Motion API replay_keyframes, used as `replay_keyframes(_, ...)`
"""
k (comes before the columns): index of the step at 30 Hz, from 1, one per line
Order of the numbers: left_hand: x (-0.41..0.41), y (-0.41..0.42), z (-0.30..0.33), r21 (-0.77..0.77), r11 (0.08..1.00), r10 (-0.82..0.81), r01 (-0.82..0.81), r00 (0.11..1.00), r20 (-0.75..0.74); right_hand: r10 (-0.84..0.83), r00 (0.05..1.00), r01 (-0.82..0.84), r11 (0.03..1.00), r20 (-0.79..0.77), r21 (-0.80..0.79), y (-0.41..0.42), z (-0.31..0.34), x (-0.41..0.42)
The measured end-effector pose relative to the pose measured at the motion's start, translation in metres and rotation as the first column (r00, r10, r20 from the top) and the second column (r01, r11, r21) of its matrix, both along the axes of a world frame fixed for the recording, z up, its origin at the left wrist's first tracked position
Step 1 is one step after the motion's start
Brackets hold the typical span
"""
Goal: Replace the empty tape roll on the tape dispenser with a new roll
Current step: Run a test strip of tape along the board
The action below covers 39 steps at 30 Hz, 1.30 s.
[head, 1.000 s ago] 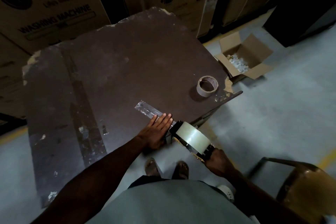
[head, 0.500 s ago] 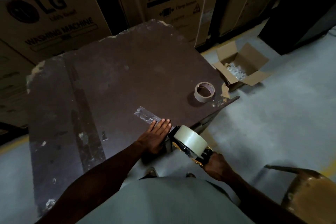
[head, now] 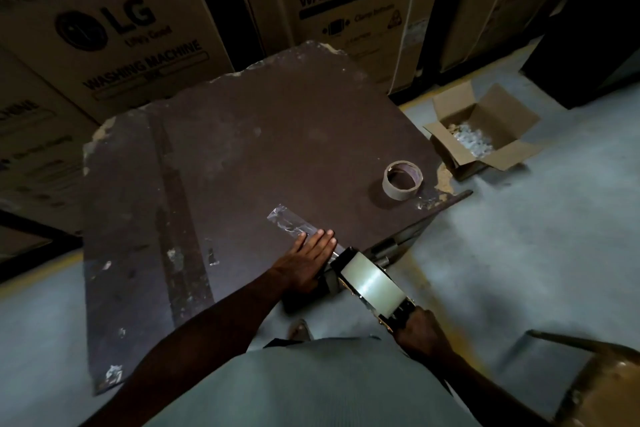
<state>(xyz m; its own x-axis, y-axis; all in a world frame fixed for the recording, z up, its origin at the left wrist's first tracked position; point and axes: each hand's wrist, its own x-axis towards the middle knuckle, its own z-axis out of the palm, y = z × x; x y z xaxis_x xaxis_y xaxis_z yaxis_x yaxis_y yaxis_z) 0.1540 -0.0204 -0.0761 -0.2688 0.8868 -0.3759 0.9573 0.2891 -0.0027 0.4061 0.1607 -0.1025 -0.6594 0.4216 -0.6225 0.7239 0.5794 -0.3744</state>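
Left hand (head: 306, 262): flat, fingers spread, pressing clear tape strip (head: 294, 225) onto dark brown counter (head: 242, 156).
Right hand (head: 417, 333): closed round handle of black tape dispenser (head: 363, 279) w/ full clear roll, at counter's near edge, just beside left hand.
Empty brown cardboard tape core (head: 402, 180): on counter, far right, well apart.
Open cardboard box (head: 481, 135): on floor beyond.

Strip of clear tape (head: 294, 225): near end covered by the left hand (head: 306, 260). Tape dispenser (head: 367, 282): handle concealed inside the right hand (head: 417, 331); blade area not discernible. Chair (head: 595, 378) cut off at lower right frame edge. Cartons (head: 114, 31) cropped at top. Contents of small open box (head: 481, 135), right of centre, too small to identify.
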Motion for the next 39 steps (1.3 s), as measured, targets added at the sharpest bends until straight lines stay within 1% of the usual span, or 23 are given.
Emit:
replay_keyframes(4,0.002,0.000,-0.001,0.061,0.998,0.015,-0.016,1.000,0.011,0.035,0.999,-0.035,0.999,0.004,-0.008,0.005,-0.005,0.001)
replay_keyframes(5,0.002,0.000,-0.003,0.065,0.998,0.015,-0.016,1.000,0.016,0.069,0.998,-0.069,0.998,0.008,-0.006,0.005,-0.002,-0.003)
replay_keyframes(7,0.002,-0.001,-0.003,0.059,0.998,0.021,-0.023,0.999,0.037,0.194,0.981,-0.194,0.980,0.005,0.035,0.002,0.002,-0.010)
replay_keyframes(8,0.002,-0.001,-0.003,0.050,0.998,0.027,-0.029,0.999,0.047,0.213,0.977,-0.213,0.976,0.003,0.040,0.000,0.006,-0.013)
replay_keyframes(12,0.001,0.001,-0.002,0.025,0.999,0.026,-0.028,0.997,0.070,0.116,0.993,-0.116,0.993,-0.014,0.000,0.000,0.015,-0.020)
replay_keyframes(15,0.002,0.000,-0.003,0.019,0.999,0.032,-0.034,0.997,0.073,0.140,0.990,-0.140,0.990,-0.014,0.023,0.001,0.018,-0.011)
replay_keyframes(17,0.000,0.000,-0.005,0.033,0.999,0.040,-0.042,0.997,0.062,0.105,0.994,-0.105,0.994,-0.002,0.018,0.002,0.015,-0.001)
replay_keyframes(19,0.002,0.001,-0.004,0.038,0.999,0.030,-0.032,0.998,0.059,0.115,0.993,-0.115,0.993,-0.005,0.032,0.004,0.014,0.008)
replay_keyframes(21,0.002,0.000,-0.005,0.029,0.999,0.025,-0.027,0.997,0.073,0.098,0.995,-0.098,0.995,-0.006,-0.022,0.004,0.025,0.006)
replay_keyframes(22,0.003,0.000,-0.006,0.041,0.999,0.027,-0.030,0.998,0.061,0.063,0.998,-0.063,0.996,-0.001,-0.062,0.003,0.031,0.005)
replay_keyframes(23,0.004,0.000,-0.006,0.040,0.999,0.036,-0.038,0.998,0.043,-0.013,1.000,0.010,0.991,-0.021,-0.137,0.002,0.033,0.005)
replay_keyframes(24,0.005,0.001,-0.007,0.036,0.998,0.048,-0.049,0.998,0.030,-0.111,0.994,0.102,0.966,-0.024,-0.239,0.003,0.033,0.006)
replay_keyframes(25,0.008,0.001,-0.009,0.041,0.997,0.062,-0.063,0.998,0.028,-0.218,0.976,0.205,0.921,-0.002,-0.332,0.005,0.033,0.010)
replay_keyframes(26,0.011,0.001,-0.011,0.053,0.996,0.073,-0.074,0.997,0.026,-0.292,0.956,0.280,0.878,0.031,-0.387,0.007,0.036,0.014)
replay_keyframes(28,0.019,0.001,-0.012,0.065,0.993,0.095,-0.096,0.995,0.013,-0.398,0.913,0.390,0.781,0.093,-0.488,0.011,0.042,0.018)
replay_keyframes(29,0.022,0.001,-0.012,0.071,0.992,0.108,-0.109,0.994,0.013,-0.421,0.900,0.413,0.738,0.114,-0.534,0.013,0.046,0.017)
replay_keyframes(32,0.028,0.001,-0.010,0.066,0.987,0.148,-0.149,0.989,0.023,-0.427,0.897,0.390,0.643,0.115,-0.659,0.017,0.064,0.011)
replay_keyframes(36,0.034,-0.001,-0.003,0.070,0.977,0.198,-0.202,0.979,0.050,-0.441,0.893,0.354,0.567,0.089,-0.744,0.023,0.078,-0.006)
replay_keyframes(39,0.032,-0.006,0.000,0.082,0.974,0.208,-0.213,0.976,0.062,-0.449,0.884,0.361,0.478,0.131,-0.800,0.025,0.092,-0.029)
